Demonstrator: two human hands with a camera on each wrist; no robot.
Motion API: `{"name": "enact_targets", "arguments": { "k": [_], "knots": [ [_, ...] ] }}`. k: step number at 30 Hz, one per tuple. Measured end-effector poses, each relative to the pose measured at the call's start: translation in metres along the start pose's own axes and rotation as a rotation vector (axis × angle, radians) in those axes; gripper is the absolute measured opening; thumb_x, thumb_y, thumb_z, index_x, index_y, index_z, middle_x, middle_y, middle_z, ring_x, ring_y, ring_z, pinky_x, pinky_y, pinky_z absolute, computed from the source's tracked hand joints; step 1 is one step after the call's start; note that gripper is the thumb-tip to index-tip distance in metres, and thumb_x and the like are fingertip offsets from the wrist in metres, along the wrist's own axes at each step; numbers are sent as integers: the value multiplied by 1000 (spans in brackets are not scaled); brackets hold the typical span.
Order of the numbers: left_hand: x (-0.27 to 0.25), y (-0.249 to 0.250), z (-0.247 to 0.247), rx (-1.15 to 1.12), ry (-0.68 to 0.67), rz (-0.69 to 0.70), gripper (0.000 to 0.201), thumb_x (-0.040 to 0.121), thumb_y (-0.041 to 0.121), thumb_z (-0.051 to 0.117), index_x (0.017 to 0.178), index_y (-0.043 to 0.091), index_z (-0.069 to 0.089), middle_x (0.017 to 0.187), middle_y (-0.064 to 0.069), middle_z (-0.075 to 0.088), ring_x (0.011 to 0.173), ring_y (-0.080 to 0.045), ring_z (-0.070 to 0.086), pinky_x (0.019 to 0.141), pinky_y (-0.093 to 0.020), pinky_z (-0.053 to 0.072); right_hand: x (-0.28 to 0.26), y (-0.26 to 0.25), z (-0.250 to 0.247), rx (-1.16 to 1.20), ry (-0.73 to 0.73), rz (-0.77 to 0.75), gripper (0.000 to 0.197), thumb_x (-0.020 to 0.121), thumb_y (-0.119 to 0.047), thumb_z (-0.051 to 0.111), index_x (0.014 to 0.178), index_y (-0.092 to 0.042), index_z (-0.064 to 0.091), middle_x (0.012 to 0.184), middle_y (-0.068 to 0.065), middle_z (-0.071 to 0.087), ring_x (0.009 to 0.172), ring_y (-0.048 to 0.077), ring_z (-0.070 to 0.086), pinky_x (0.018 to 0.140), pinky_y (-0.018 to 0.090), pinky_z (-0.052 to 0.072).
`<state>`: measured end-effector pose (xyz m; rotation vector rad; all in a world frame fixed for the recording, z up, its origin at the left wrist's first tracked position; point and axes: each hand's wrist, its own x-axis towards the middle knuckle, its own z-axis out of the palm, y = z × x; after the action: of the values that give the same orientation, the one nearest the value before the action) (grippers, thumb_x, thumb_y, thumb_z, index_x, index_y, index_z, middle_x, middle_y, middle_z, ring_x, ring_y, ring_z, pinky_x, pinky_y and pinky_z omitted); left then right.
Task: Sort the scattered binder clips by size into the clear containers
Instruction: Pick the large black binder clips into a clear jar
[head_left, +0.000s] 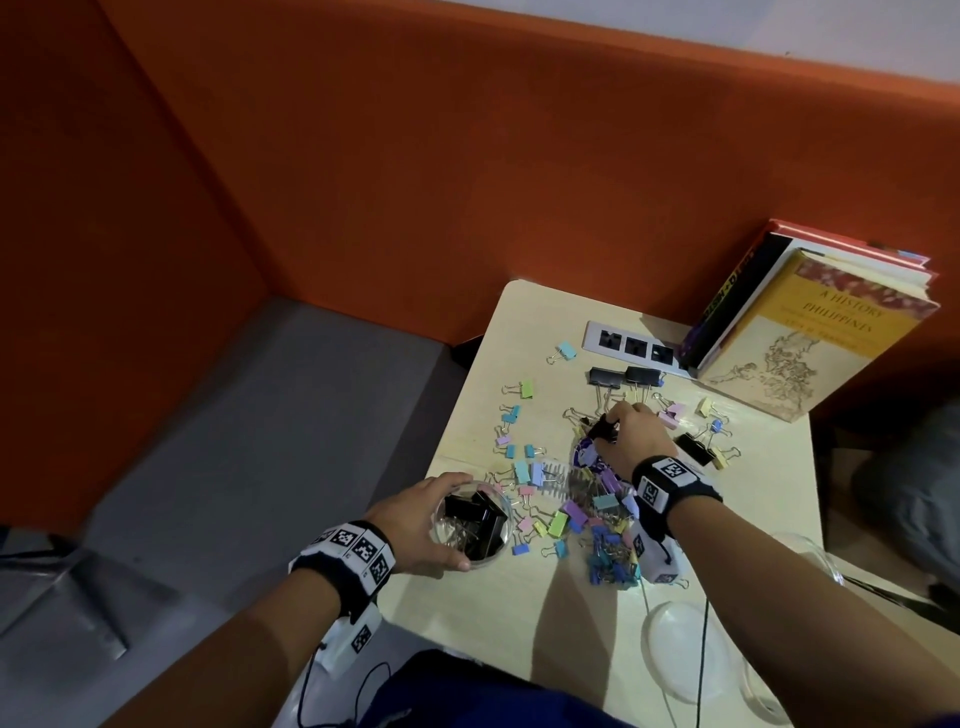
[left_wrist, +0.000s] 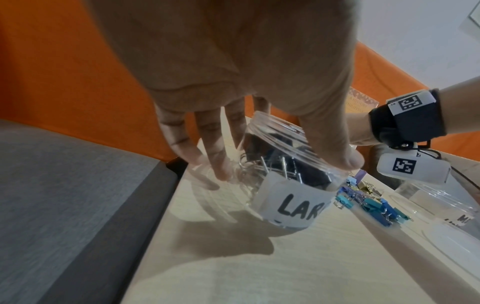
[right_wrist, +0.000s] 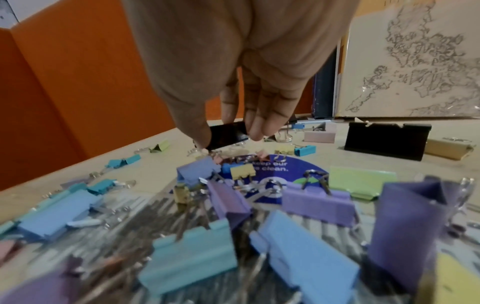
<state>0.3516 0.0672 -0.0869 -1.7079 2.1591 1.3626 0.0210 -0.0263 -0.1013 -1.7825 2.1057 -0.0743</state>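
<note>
My left hand (head_left: 415, 519) grips a clear round jar (head_left: 480, 522) at the table's left edge; the jar (left_wrist: 285, 181) bears a label starting "LAR" and holds several large black binder clips. My right hand (head_left: 631, 431) reaches past the pile and pinches a large black clip (right_wrist: 227, 135) between thumb and fingers, just above the table. Pastel clips of mixed sizes (head_left: 587, 512) lie scattered over the table (head_left: 519, 613). More large black clips (head_left: 623, 375) sit farther back, and one (head_left: 696, 448) lies right of my hand.
Books (head_left: 810, 332) lean against the orange partition (head_left: 467, 182) at the back right, beside a power strip (head_left: 631, 344). Two more clear containers (head_left: 691, 654) stand at the near right; one (left_wrist: 446, 207) carries a label. A blue round sticker (right_wrist: 272, 170) lies under the pile.
</note>
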Motion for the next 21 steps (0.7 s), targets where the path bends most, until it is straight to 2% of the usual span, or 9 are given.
{"name": "enact_targets", "arguments": {
  "k": [3,6,8,10,12,14,18,21],
  "knots": [
    [0,-1,1,3,3,6,108,51,74,79,139,63,16,150,18,39,130,-10,46,104,-41,47,-10,-10,-9,133,66,-46,29,82,-29,73,104,-15,60,106,5,54,86,21,56,72,28,46],
    [0,-2,1,4,4,16,105,51,73,79,135,67,17,149,18,40,130,-10,46,103,-40,48,-29,-31,-19,277,90,-162,28,78,-31,78,98,-23,59,99,-5,55,84,13,60,70,26,49],
    [0,-3,1,10,0,19,105,53,72,79,136,66,17,150,18,39,131,-10,46,104,-40,47,-47,-47,-25,401,-2,-249,34,75,-29,82,101,-27,60,96,-9,59,82,6,62,70,27,55],
    [0,-3,1,21,0,21,106,55,72,79,139,62,16,150,17,38,130,-11,47,103,-40,47,-64,-60,-27,480,-187,-323,45,72,-28,85,111,-27,62,97,-10,64,84,6,65,75,32,59],
    [-1,-3,1,22,13,24,104,56,70,80,138,62,16,149,17,41,129,-11,48,102,-40,48,-76,-69,-24,453,-330,-423,49,71,-31,85,114,-28,63,100,-10,64,86,7,66,79,35,58],
    [-1,-2,1,13,19,32,100,58,66,81,134,67,18,147,17,42,129,-10,47,103,-40,47,-83,-76,-20,373,-396,-522,46,70,-34,83,112,-28,65,104,-9,62,87,6,65,79,35,58],
    [-1,0,0,19,15,17,106,56,66,82,140,60,17,148,15,41,131,-11,46,105,-40,45,-92,-88,-4,212,-435,-643,59,70,-33,84,123,-24,62,110,-5,59,90,10,63,82,34,56],
    [-2,1,-1,12,11,9,109,54,67,82,141,59,17,148,14,42,131,-12,46,105,-41,45,-98,-88,6,191,-446,-665,68,70,-35,84,131,-27,55,117,-5,54,93,8,62,82,27,54]
  ]
}}
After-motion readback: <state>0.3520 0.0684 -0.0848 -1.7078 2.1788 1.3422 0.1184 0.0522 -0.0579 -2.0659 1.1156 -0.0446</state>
